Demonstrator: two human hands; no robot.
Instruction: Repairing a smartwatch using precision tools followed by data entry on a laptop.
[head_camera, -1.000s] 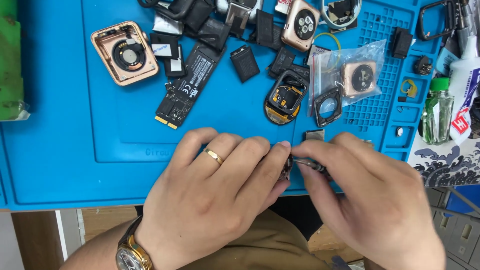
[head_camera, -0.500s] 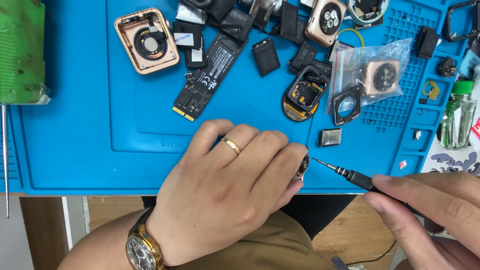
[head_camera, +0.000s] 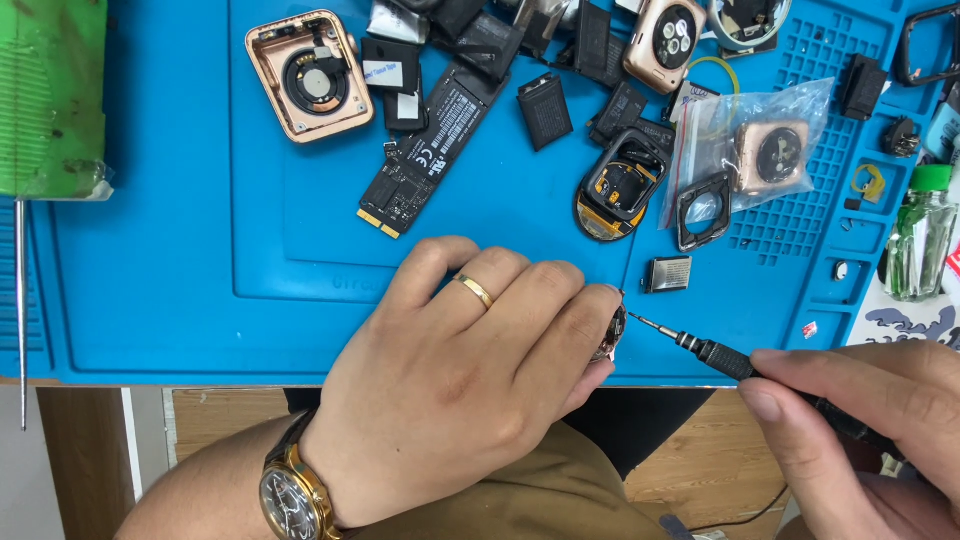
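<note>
My left hand (head_camera: 470, 370), with a gold ring and a wristwatch, is closed over a small round dark part (head_camera: 610, 335) at the front edge of the blue work mat (head_camera: 180, 270). Most of that part is hidden by my fingers. My right hand (head_camera: 870, 430) grips a thin black precision screwdriver (head_camera: 700, 350). Its tip touches the part from the right.
On the mat lie a rose-gold watch case (head_camera: 305, 75), a black circuit board stick (head_camera: 430, 150), an open black watch case (head_camera: 620, 185), a clear bag of parts (head_camera: 760, 155), a small metal block (head_camera: 668, 273) and several black pieces. A green pad (head_camera: 50, 95) sits left, a bottle (head_camera: 920, 235) right.
A second ago both hands were together over the part. My right hand has drawn back to the right with the screwdriver, whose tip still points at the part. The view has shifted slightly.
</note>
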